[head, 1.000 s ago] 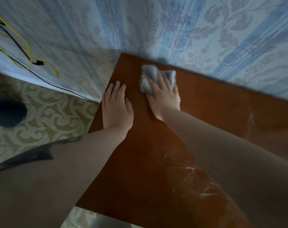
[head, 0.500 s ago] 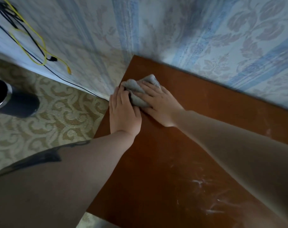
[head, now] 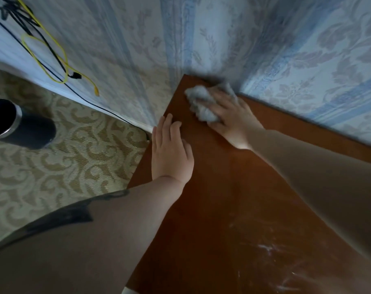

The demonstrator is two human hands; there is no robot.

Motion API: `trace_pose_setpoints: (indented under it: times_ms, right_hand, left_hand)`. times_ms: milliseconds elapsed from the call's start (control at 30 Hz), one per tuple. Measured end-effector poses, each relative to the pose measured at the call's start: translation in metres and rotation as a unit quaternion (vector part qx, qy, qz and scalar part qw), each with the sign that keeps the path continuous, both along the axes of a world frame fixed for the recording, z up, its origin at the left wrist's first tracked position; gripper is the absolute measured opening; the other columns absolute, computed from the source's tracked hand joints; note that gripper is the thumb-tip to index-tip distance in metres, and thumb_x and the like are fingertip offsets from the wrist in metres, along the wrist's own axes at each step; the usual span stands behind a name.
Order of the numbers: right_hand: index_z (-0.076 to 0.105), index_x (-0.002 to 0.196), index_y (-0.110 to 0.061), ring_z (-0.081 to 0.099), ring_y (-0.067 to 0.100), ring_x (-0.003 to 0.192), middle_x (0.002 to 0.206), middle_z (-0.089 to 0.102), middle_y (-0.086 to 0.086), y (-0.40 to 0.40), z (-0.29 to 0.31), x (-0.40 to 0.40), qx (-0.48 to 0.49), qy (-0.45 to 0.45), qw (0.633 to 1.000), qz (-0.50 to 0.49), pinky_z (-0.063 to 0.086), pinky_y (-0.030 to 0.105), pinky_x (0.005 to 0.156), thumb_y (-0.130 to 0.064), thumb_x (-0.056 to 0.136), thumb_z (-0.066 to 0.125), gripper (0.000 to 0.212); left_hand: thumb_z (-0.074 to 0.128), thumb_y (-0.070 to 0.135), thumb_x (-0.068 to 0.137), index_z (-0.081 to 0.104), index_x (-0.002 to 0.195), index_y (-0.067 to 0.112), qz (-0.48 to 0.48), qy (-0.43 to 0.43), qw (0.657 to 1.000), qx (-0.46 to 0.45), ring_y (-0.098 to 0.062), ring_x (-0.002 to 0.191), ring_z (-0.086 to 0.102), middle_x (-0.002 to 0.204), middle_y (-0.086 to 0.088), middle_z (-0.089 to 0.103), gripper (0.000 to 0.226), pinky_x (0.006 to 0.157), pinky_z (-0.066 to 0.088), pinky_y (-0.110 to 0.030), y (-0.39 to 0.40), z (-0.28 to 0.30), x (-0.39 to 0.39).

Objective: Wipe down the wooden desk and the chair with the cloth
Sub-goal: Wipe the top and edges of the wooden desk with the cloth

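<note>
Nearest the camera, on the near right part of the desk (head: 212, 209), pale smears and streaks (head: 267, 249) show on the brown wood — by the look of it that stretch has not been properly cleaned, though whether it is dust or wet marks cannot be told. Further in, the left hand (head: 172, 153) lies flat on the tabletop by its left edge, fingers straight and together, palm down, holding nothing; it looks like a brace while the other arm reaches. Beyond it, at the far left corner of the tabletop, the right hand (head: 231, 115) presses down on the cloth (head: 201, 102), a crumpled grey wad, fingers spread over its top; motion blur hides whether they curl round it. The cloth sits on the wood just short of the back edge, right where the desk meets the wallpapered wall (head: 286, 49).

So the wiping is well into the corner now — the desk job is under way, not finished, with the streaked near side left to do. The chair is not in view, and nothing here says it has been touched.

Off the desk, down on the patterned carpet (head: 63, 155), a dark cylindrical container (head: 21, 126) stands well apart to the left, and yellow and black cables (head: 46, 54) hang against the wall above it.
</note>
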State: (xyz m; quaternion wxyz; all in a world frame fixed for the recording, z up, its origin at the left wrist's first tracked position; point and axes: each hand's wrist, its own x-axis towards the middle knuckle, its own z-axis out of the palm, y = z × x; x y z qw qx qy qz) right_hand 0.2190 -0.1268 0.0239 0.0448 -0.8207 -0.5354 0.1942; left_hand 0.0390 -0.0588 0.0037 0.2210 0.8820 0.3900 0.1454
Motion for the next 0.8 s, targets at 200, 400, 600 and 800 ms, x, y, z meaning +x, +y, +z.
trace_pose_setpoints:
  times_ms: [200,400,600,800]
  right_hand:
    - [0.017,0.152,-0.043,0.000,0.015,0.149,0.163,0.008,-0.005,0.056,-0.003,-0.063,0.037,-0.043,0.996,-0.066,0.010,0.043,0.115,-0.042,0.101,0.032,0.053]
    - [0.010,0.152,-0.046,-0.004,0.010,0.149,0.163,0.002,-0.009,0.033,0.002,-0.002,-0.026,0.020,0.998,0.045,0.003,0.039,0.117,-0.046,0.101,0.035,0.057]
    - [0.011,0.154,-0.039,-0.009,0.007,0.148,0.163,-0.002,-0.009,0.024,-0.001,-0.078,0.043,0.009,0.997,-0.071,-0.011,0.034,0.116,-0.038,0.103,0.033,0.056]
    - [0.003,0.151,-0.046,-0.011,0.005,0.147,0.162,-0.006,-0.012,-0.108,0.007,-0.043,-0.045,0.010,0.999,-0.027,0.000,0.039,0.118,-0.043,0.102,0.037,0.060]
  left_hand:
    - [0.039,0.021,0.090,0.045,0.134,0.002,0.016,0.008,1.000,-0.018,-0.025,0.145,0.024,0.150,-0.013,0.038,0.048,0.119,0.021,-0.045,0.001,-0.001,0.000]
    - [0.035,0.019,0.091,0.045,0.136,0.007,-0.010,0.009,1.000,-0.004,-0.026,0.144,0.024,0.150,-0.009,0.039,0.048,0.116,0.026,-0.049,0.000,-0.004,0.000]
    - [0.046,0.018,0.092,0.047,0.127,0.002,0.010,-0.025,0.999,-0.036,-0.026,0.142,0.027,0.146,-0.014,0.041,0.038,0.116,0.026,-0.049,-0.001,-0.001,0.001]
    - [0.048,0.002,0.088,0.054,0.116,0.010,-0.050,-0.058,0.997,-0.016,-0.027,0.138,0.034,0.139,-0.007,0.050,0.030,0.115,0.024,-0.052,-0.002,-0.001,-0.004]
